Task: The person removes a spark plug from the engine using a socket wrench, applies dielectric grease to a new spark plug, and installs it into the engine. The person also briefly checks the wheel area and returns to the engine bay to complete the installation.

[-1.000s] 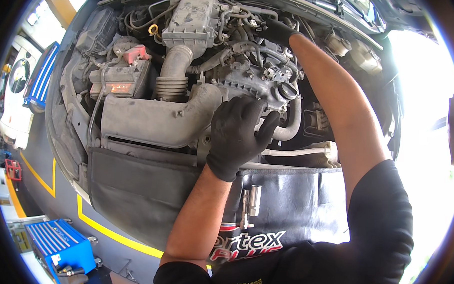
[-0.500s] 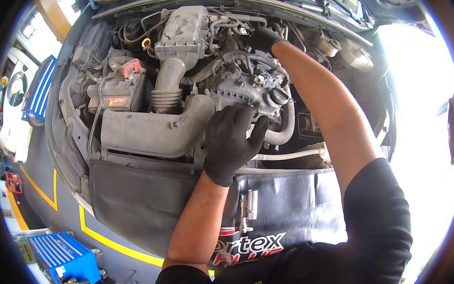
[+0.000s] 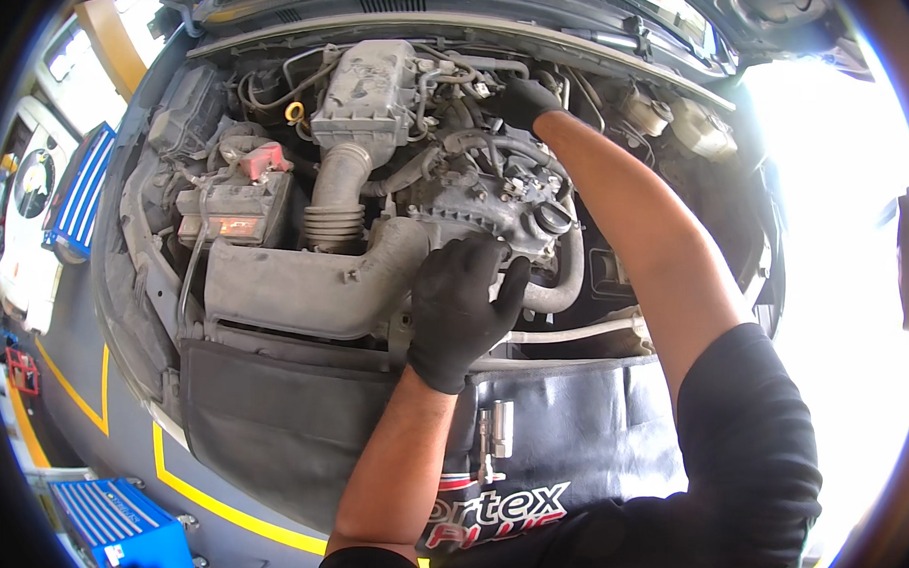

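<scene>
My left hand (image 3: 463, 309), in a black glove, leans on the front edge of the engine (image 3: 496, 194). Its thumb stands apart from the bent fingers, and no object shows in it. Beside it lies the wide grey air intake duct (image 3: 300, 289); the black oil filler cap (image 3: 549, 219) is a little to the right. My right hand (image 3: 528, 103), also gloved, reaches over to the back of the engine among hoses and wiring. Its fingers are hidden, so I cannot tell what they touch or hold.
A socket tool (image 3: 484, 438) and a silver socket (image 3: 502, 430) lie on the black fender cover (image 3: 288, 400). The grey air filter box (image 3: 366, 92) and the battery (image 3: 234, 207) stand left of the engine. A blue tool cart (image 3: 123, 531) is on the floor at lower left.
The view has tilted a little, so the engine bay sits slightly lower in the picture. Both hands keep nearly the same places on the engine.
</scene>
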A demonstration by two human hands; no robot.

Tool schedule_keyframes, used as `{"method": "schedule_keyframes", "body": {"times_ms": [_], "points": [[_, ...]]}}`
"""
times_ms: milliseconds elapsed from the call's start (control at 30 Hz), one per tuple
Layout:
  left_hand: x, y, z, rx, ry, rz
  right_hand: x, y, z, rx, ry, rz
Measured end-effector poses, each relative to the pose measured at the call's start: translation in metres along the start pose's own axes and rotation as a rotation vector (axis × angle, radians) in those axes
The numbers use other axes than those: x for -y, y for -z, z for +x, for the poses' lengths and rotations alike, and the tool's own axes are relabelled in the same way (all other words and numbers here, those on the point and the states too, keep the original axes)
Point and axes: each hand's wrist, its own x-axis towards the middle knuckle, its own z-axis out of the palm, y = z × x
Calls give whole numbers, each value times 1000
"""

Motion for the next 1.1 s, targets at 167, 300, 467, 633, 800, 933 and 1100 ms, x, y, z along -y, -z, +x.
{"method": "schedule_keyframes", "body": {"times_ms": [167, 300, 467, 633, 800, 933, 1100], "points": [[-5, 3, 1, -13, 15, 27, 3, -9, 8, -1, 277, -70], [-5, 4, 2, -23, 5, -16, 2, -14, 5, -47, -40, 43], [-4, 5, 0, -10, 1, 38, -5, -14, 6, -64, 124, 139], [-4, 0, 0, -58, 20, 8, -9, -17, 11, -108, 195, 162], [-1, 0, 0, 12, 41, 24, -2, -9, 1, 31, -11, 1], [0, -2, -1, 35, 26, 33, 10, 10, -2, 42, 2, -3], [3, -3, -1, 1, 1, 41, 12, 22, 5, 339, 109, -145]]}}
